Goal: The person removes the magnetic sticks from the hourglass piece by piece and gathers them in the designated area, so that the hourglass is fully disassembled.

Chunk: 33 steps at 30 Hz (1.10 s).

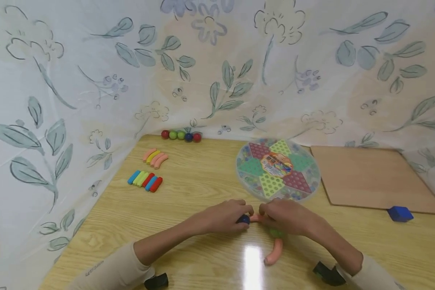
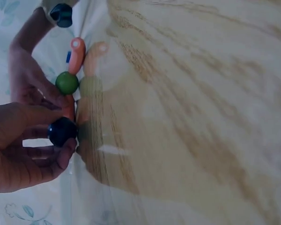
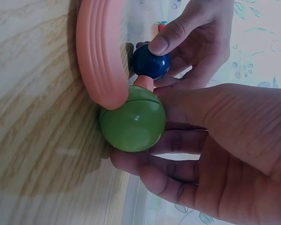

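Note:
A dark blue ball [image 3: 151, 62] is pinched between the thumb and fingers of my left hand [image 1: 226, 216]. Joined to it is a short pink tube [image 1: 255, 218], which my right hand [image 1: 290, 215] grips close to a green ball [image 3: 132, 119]. Fingers of that hand also lie against the green ball, partly covering it in the head view. From the green ball a curved pink tube [image 1: 274, 253] runs toward the near side of the table. The two hands almost meet, low over the tabletop.
A round star-patterned game board [image 1: 251, 166] lies beyond the hands. To its right are a brown board [image 1: 369, 177] and a blue block [image 1: 400, 214]. On the left are a row of balls [image 1: 181, 135], curved tubes [image 1: 155, 158] and short straight tubes [image 1: 145, 181].

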### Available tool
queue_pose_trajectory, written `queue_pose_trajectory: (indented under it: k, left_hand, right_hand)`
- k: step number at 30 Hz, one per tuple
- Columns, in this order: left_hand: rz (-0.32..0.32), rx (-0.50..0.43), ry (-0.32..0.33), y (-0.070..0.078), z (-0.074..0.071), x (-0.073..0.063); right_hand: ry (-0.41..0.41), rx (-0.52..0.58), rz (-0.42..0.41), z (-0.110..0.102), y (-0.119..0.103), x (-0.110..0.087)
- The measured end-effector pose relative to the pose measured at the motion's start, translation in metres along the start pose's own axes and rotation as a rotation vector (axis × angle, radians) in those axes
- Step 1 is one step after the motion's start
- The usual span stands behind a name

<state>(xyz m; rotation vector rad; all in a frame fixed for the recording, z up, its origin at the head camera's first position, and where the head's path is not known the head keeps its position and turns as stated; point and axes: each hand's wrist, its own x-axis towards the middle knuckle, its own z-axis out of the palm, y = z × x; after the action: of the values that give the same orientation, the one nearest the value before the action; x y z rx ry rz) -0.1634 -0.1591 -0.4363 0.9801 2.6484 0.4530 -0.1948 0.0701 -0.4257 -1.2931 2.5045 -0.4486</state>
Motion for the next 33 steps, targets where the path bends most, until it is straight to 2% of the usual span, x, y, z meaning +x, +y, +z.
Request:
queue_pose_trajectory:
  k: [7,15,23,28,33]
  left_hand:
    - [0.014,0.023,-0.002,-0.002,0.002,0.000]
    - [0.008,-0.010,0.020,-0.010,0.003,-0.002]
    - [-0.021,-0.033,0.067,-0.016,-0.009,-0.008]
    - [-0.039,-0.076,0.124,-0.028,-0.018,-0.009]
    - [-0.108,-0.145,0.196,-0.054,-0.031,-0.011]
  right_hand:
    - [0.002,-0.004,-0.027,0.001,0.001,0.000]
    - [-0.018,0.042,-0.025,-0.001,0.001,0.001]
    - [-0.032,0.026,0.064,-0.006,-0.004,-0.005]
    - [-0.059,0.013,0.042,-0.012,-0.006,-0.016]
    - [-0.078,0.047,0.014,-0.014,-0.007,-0.023]
